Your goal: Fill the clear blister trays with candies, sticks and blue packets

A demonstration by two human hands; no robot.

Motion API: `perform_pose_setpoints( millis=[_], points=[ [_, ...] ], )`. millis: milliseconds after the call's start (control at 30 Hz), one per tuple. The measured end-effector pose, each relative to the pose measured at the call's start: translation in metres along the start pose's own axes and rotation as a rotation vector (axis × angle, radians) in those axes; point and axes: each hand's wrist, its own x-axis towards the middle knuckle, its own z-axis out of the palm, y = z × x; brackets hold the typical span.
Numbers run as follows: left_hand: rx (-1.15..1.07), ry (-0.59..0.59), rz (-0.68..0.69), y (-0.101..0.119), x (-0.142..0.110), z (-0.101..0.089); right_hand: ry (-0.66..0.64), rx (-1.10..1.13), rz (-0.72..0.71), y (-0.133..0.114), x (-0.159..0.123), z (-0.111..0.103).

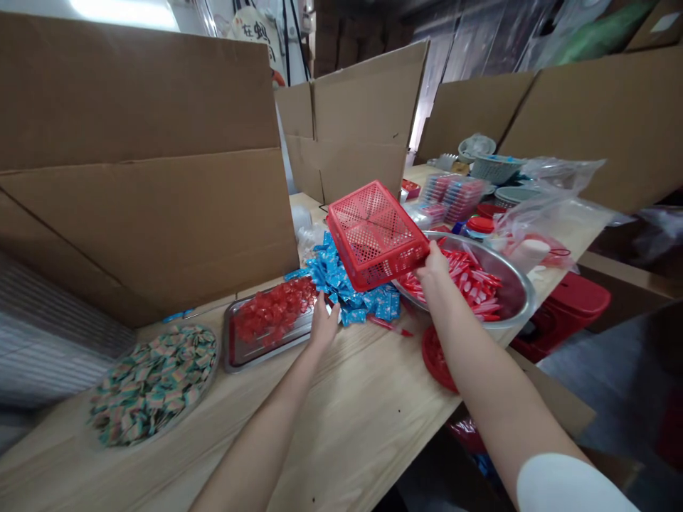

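My right hand [435, 263] grips the near right corner of a red perforated plastic basket [376, 235], held tilted above the table with its mesh bottom toward me. At the right end of a metal tray [267, 348], my left hand [324, 323] has its fingers and thumb around the rim; the exact grip is partly hidden. Red translucent pieces [274, 309] lie heaped in that tray. Small blue packets [325, 267] are piled behind my left hand and under the basket. Beside my right forearm, a large metal bowl [520, 291] holds many red-and-white slender pieces [474, 277].
A round clear tray [205, 380] of green-and-beige packets sits at left. Cardboard panels [144, 213] stand along the back. A red round container [437, 359] is at the table's right edge. Farther right are clear packages [453, 195], grey-green baskets [496, 169] and plastic bags [560, 174].
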Motion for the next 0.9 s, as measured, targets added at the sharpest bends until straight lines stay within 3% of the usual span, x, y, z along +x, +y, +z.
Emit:
perform_pose_setpoints(
  millis=[200, 367, 433, 533, 633, 733, 800, 900],
  points=[
    [0.136, -0.064, 0.074, 0.015, -0.002, 0.003, -0.033, 0.058, -0.04, -0.031, -0.007, -0.008],
    [0.409, 0.031, 0.195, 0.037, -0.034, -0.007, -0.145, 0.151, -0.135, -0.093, -0.026, -0.021],
    [0.542, 0.004, 0.296, 0.041, -0.058, -0.007, -0.187, 0.146, -0.265, -0.125, -0.036, -0.035],
    [0.655, -0.131, 0.361, 0.036, -0.094, 0.001, -0.216, 0.056, -0.659, -0.172, -0.059, -0.064],
    [0.72, -0.213, 0.391, 0.028, -0.108, 0.013, -0.103, -0.292, -1.117, -0.205, -0.09, -0.097],
    [0.698, -0.178, 0.453, 0.031, -0.093, 0.016, -0.063, -0.903, -1.402, -0.215, -0.117, -0.123],
    [0.671, -0.107, 0.475, 0.042, -0.069, 0.012, -0.228, -1.278, -1.499, -0.212, -0.124, -0.136],
    [0.66, -0.019, 0.49, 0.063, -0.024, 0.003, -0.511, -1.64, -1.575, -0.201, -0.119, -0.153]
  ],
)
